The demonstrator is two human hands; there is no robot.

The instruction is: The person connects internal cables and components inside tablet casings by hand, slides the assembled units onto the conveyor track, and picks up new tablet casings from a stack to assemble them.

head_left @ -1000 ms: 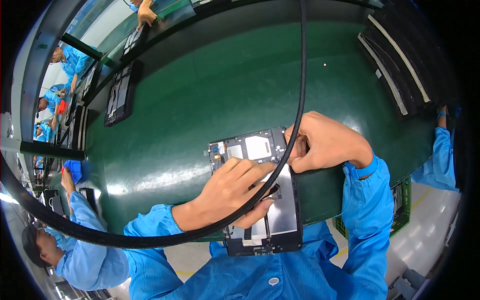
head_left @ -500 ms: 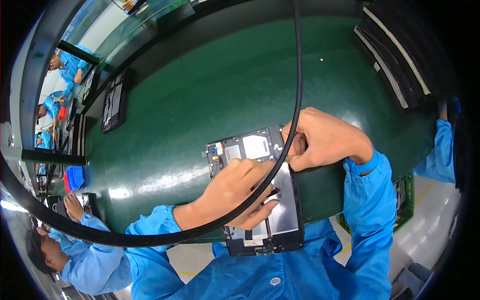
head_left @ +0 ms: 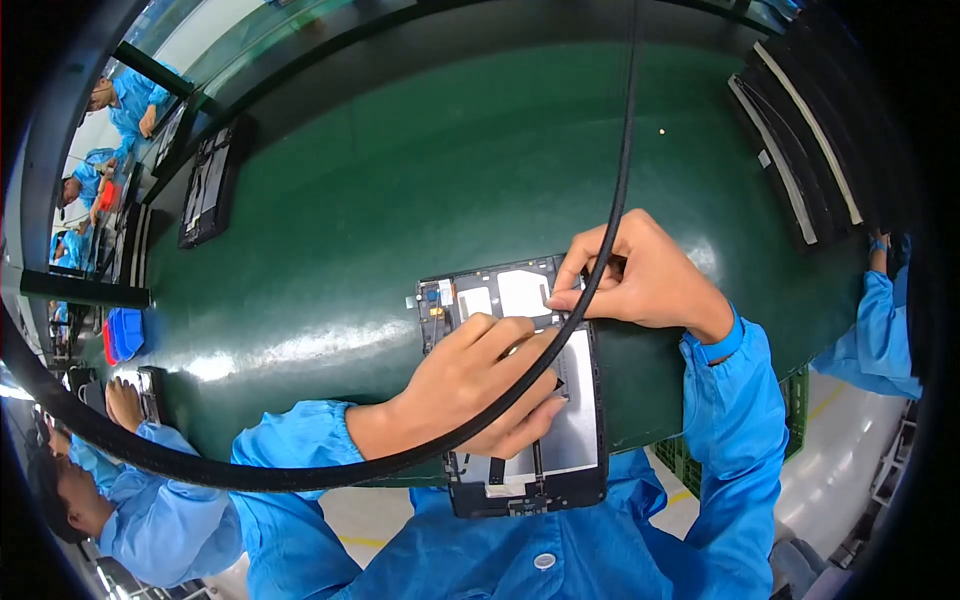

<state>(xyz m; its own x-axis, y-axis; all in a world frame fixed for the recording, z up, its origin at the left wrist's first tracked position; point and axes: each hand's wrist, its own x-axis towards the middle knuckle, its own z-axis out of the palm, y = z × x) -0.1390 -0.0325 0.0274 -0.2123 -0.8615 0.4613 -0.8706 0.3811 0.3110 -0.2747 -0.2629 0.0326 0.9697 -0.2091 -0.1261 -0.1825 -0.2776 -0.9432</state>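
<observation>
An opened tablet (head_left: 578,400), with a black frame, silver panel and exposed inner parts, lies partly over the near edge of the green bench. My left hand (head_left: 475,385) rests across its middle, fingers curled. A small dark pointed end shows between those fingers, but the rest of it is hidden. At the tablet's upper right, my right hand (head_left: 650,280) has thumb and forefinger pinched together near a white patch (head_left: 524,293). Whatever lies in that pinch is too small to make out. A thick black cable crosses in front of both hands.
The black cable (head_left: 628,130) arcs from the top to the left edge. Dark padded slabs (head_left: 800,130) lie at the far right. Another tablet-like unit (head_left: 210,185) stands far left, near a blue bin (head_left: 125,333). A co-worker's sleeve (head_left: 180,500) is close on the left; a green crate (head_left: 795,415) stands below right.
My right hand has shifted left from the tablet's right edge onto its upper part, its thumb and forefinger now pinched. The left hand stays nearly in place. The whole view has shifted slightly.
</observation>
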